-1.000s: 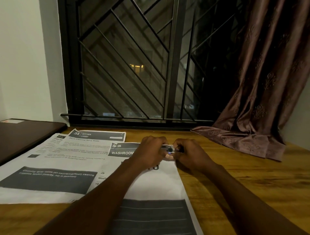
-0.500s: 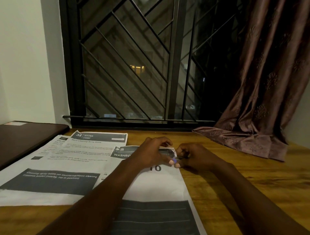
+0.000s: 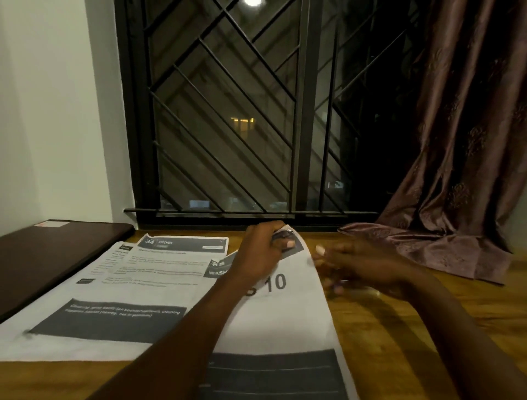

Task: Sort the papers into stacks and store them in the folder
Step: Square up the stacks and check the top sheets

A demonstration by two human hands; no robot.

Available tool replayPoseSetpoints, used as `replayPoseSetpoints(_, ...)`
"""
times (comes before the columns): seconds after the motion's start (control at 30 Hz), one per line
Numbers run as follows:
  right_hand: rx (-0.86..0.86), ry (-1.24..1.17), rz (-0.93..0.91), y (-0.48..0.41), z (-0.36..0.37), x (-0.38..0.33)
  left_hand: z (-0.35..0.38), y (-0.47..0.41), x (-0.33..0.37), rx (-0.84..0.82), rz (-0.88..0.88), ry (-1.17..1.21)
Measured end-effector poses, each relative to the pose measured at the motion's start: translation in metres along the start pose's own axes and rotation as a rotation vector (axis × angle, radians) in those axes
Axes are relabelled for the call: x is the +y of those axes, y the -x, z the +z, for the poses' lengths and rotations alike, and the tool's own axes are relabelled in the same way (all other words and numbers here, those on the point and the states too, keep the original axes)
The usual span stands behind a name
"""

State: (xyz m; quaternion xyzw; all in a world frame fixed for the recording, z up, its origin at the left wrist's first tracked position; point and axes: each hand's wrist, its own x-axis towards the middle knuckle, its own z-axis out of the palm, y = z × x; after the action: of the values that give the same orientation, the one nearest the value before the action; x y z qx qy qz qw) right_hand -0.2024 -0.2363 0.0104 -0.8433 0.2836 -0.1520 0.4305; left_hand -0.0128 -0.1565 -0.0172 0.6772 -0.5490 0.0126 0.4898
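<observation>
Head view: left grip [image 3: 262,251] pinches the sheet's [image 3: 285,314] lifted far-right corner, its long axis running to the surface's [image 3: 399,342] near edge; right grip [image 3: 362,265], just beside, too blurred to tell.

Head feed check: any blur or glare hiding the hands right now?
Head view: dim warm light; right hand motion-blurred, its grip unclear; left hand sharper, pinching the paper's top corner; lamp reflection glares high on the window, clear of both hands; small print unreadable.

Kitchen sheet [image 3: 182,251]: "34 KITCHEN"; paper [image 3: 285,308]: "10"
</observation>
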Motion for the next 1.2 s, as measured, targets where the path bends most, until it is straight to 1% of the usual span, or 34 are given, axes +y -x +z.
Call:
replayPoseSetpoints(0.03, -0.119, 0.03, 0.031, 0.001, 0.005, -0.005, -0.006, -0.004, 0.006, 0.028, -0.003, 0.006)
replayPoseSetpoints(0.07, -0.183, 0.071, 0.045, 0.0, 0.009, -0.006, -0.013, -0.008, 0.013, 0.05, 0.003, 0.014)
replayPoseSetpoints(0.1, -0.193, 0.11, 0.043, -0.004, 0.012, -0.003, -0.02, -0.012, 0.02, 0.069, 0.02, 0.031)
replayPoseSetpoints(0.17, -0.083, 0.099, 0.038, -0.01, 0.012, 0.0, -0.039, -0.016, 0.033, 0.103, 0.066, 0.06)
replayPoseSetpoints(0.2, 0.003, 0.077, 0.045, -0.013, 0.009, 0.003, -0.05, -0.016, 0.034, 0.115, 0.079, 0.052)
replayPoseSetpoints(0.27, 0.122, 0.022, 0.045, -0.014, 0.003, 0.007, -0.071, -0.015, 0.025, 0.121, 0.088, 0.001)
replayPoseSetpoints(0.33, 0.199, -0.043, 0.049, -0.021, 0.003, 0.009, -0.099, -0.008, 0.007, 0.144, 0.004, -0.025)
replayPoseSetpoints(0.37, 0.216, -0.11, 0.067, -0.024, 0.009, 0.004, -0.115, -0.003, -0.005, 0.164, -0.07, -0.009)
replayPoseSetpoints(0.47, 0.205, -0.342, 0.143, -0.037, 0.037, -0.018, -0.163, 0.017, -0.037, 0.234, -0.301, 0.037)
replayPoseSetpoints(0.53, 0.189, -0.438, 0.136, -0.05, 0.064, -0.039, -0.192, 0.026, -0.058, 0.261, -0.432, 0.046)
replayPoseSetpoints(0.57, 0.184, -0.472, 0.139, -0.057, 0.079, -0.05, -0.204, 0.03, -0.068, 0.259, -0.485, 0.026)
replayPoseSetpoints(0.6, 0.178, -0.497, 0.139, -0.062, 0.094, -0.061, -0.214, 0.036, -0.074, 0.227, -0.52, -0.047)
replayPoseSetpoints(0.63, 0.173, -0.489, 0.141, -0.068, 0.108, -0.07, -0.223, 0.043, -0.078, 0.182, -0.534, -0.152)
replayPoseSetpoints(0.73, 0.163, -0.43, 0.153, -0.085, 0.148, -0.083, -0.24, 0.059, -0.087, 0.12, -0.465, -0.368)
replayPoseSetpoints(0.77, 0.197, -0.348, 0.152, -0.091, 0.159, -0.081, -0.241, 0.063, -0.093, 0.107, -0.484, -0.377)
replayPoseSetpoints(0.83, 0.29, -0.104, 0.146, -0.1, 0.175, -0.072, -0.239, 0.071, -0.107, 0.113, -0.541, -0.308)
replayPoseSetpoints(0.9, 0.336, 0.07, 0.146, -0.101, 0.182, -0.065, -0.236, 0.076, -0.121, 0.095, -0.542, -0.299)
replayPoseSetpoints(0.97, 0.367, 0.092, 0.162, -0.1, 0.182, -0.062, -0.233, 0.08, -0.128, 0.065, -0.571, -0.273)
replayPoseSetpoints(1.03, 0.377, 0.065, 0.166, -0.1, 0.179, -0.062, -0.228, 0.082, -0.133, 0.037, -0.623, -0.258)
replayPoseSetpoints(1.1, 0.353, 0.037, 0.163, -0.1, 0.178, -0.065, -0.225, 0.082, -0.135, 0.055, -0.644, -0.253)
replayPoseSetpoints(1.2, 0.327, -0.004, 0.171, -0.099, 0.183, -0.065, -0.221, 0.078, -0.139, 0.1, -0.632, -0.283)
